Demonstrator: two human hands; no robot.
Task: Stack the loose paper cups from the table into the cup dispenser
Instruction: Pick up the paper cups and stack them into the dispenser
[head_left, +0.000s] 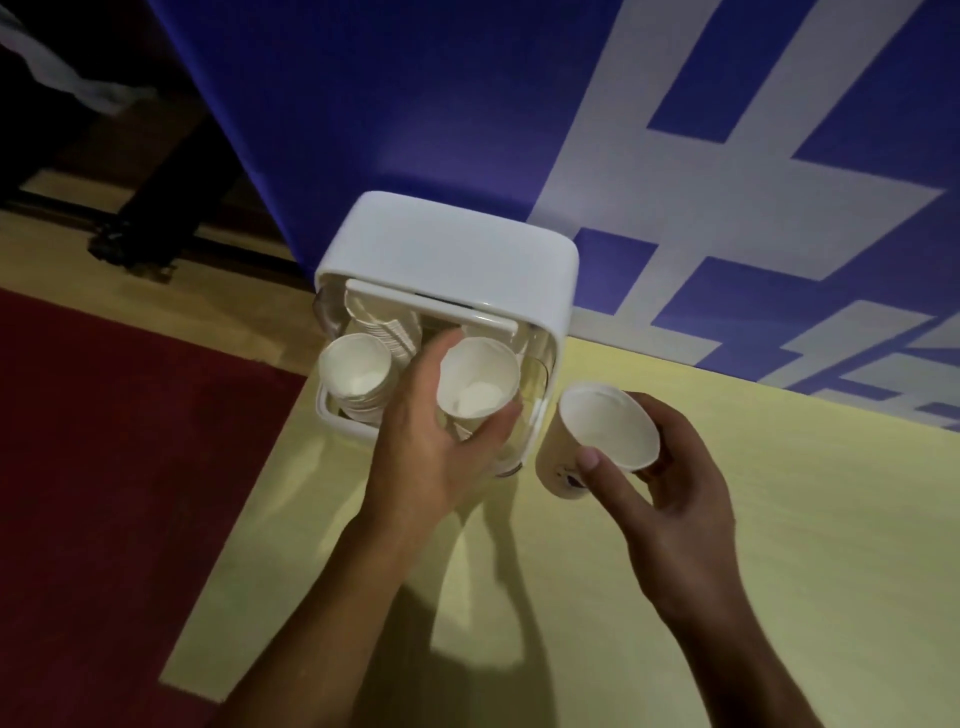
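Observation:
A white cup dispenser (452, 249) with a clear front stands at the far edge of the yellow table (779, 519). Inside it on the left sits a stack of white paper cups (356, 371), with more nested cups lying behind. My left hand (431, 457) grips a white paper cup (478, 382) over the dispenser's right side, mouth facing up. My right hand (670, 499) holds a second paper cup (602, 431), tilted, just right of the dispenser; a small blue print shows on its side.
A blue wall panel (415, 104) with white markings rises right behind the dispenser. Dark red floor (104, 467) lies left of the table's edge. A dark-clad person's leg and shoe (135, 234) stand at the far left.

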